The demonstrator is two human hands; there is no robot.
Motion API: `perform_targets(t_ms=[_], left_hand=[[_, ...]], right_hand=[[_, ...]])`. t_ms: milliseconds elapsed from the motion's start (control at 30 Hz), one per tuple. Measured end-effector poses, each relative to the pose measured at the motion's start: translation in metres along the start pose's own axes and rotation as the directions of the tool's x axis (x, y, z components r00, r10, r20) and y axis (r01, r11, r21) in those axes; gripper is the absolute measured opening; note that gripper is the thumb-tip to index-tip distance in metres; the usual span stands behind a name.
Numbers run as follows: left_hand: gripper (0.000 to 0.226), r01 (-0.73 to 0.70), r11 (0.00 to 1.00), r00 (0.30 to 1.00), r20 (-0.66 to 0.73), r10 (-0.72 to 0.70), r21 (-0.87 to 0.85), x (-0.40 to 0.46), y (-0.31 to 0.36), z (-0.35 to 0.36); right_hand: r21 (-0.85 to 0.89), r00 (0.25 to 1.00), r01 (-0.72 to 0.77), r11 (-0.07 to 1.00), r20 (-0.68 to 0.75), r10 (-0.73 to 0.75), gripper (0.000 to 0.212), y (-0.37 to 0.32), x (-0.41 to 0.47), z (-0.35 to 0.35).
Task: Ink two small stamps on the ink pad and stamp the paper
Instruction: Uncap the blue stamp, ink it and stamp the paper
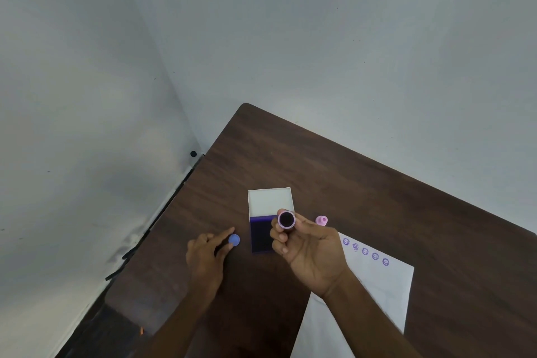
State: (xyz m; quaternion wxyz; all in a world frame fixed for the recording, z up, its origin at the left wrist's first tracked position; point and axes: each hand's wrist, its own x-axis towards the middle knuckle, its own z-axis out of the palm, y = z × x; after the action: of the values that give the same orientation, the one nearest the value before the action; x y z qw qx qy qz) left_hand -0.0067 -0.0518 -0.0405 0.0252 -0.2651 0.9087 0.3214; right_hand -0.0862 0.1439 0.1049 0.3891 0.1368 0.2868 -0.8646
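right hand (308, 244) pinches pink stamp (286, 219), inked face up, above ink pad (261, 237) | left hand (207, 253) loose, fingertips by blue stamp (234, 240) on surface | stamps look light, rigid; grip sides, not wet face

Two bare arms come up from the bottom. The left hand (207, 253) and the right hand (311, 253) wear no gloves, rings or watch. No sleeves show on either arm.
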Motion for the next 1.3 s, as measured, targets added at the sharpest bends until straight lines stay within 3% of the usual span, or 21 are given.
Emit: perform_targets(t_ms=[300, 433, 533, 633, 767, 867, 967, 1167, 1300], left_hand=[[0.032, -0.105, 0.978, 0.994, -0.023, 0.103, -0.180, 0.005, 0.043, -0.014], [0.032, -0.124, 0.977, 0.992, -0.020, 0.122, -0.173, 0.004, 0.059, -0.019], [0.029, -0.136, 0.964, 0.990, 0.007, 0.142, -0.227, 0.004, 0.063, -0.021], [0.026, -0.132, 0.961, 0.988, 0.045, 0.147, -0.243, 0.002, 0.065, -0.020], [0.032, -0.071, 0.982, 0.990, 0.108, 0.091, -0.172, -0.002, 0.061, -0.017], [0.040, -0.086, 0.994, 0.986, 0.135, 0.094, -0.061, -0.002, 0.053, -0.014], [0.060, -0.098, 0.993, 0.980, 0.181, 0.084, 0.073, -0.002, 0.048, -0.013], [0.092, -0.178, 0.942, 0.960, 0.262, 0.102, 0.284, 0.005, 0.051, -0.011], [0.097, -0.205, 0.926, 0.959, 0.254, 0.125, 0.318, 0.013, 0.052, -0.009]], right_hand=[[0.002, 0.999, -0.002, 1.000, 0.046, 0.002, 0.023, 0.001, 0.003, 0.001], [-0.010, 1.000, -0.007, 1.000, 0.014, 0.007, 0.023, 0.001, 0.004, -0.004], [-0.083, 0.996, -0.016, 0.996, -0.092, 0.008, 0.021, 0.003, 0.007, -0.013], [-0.338, 0.948, -0.065, 0.939, -0.313, -0.047, 0.019, 0.008, 0.013, -0.029], [-0.674, 0.852, -0.157, 0.722, -0.462, -0.247, 0.013, 0.017, 0.021, -0.046], [-0.884, 0.836, -0.207, 0.419, -0.382, -0.393, 0.018, 0.026, 0.030, -0.054], [-0.969, 0.842, -0.179, 0.168, -0.239, -0.483, 0.019, 0.036, 0.040, -0.059], [-0.953, 0.916, -0.262, -0.150, -0.197, -0.348, 0.027, 0.050, 0.062, -0.064], [-0.936, 0.931, -0.258, -0.241, -0.174, -0.322, 0.028, 0.057, 0.066, -0.062]])
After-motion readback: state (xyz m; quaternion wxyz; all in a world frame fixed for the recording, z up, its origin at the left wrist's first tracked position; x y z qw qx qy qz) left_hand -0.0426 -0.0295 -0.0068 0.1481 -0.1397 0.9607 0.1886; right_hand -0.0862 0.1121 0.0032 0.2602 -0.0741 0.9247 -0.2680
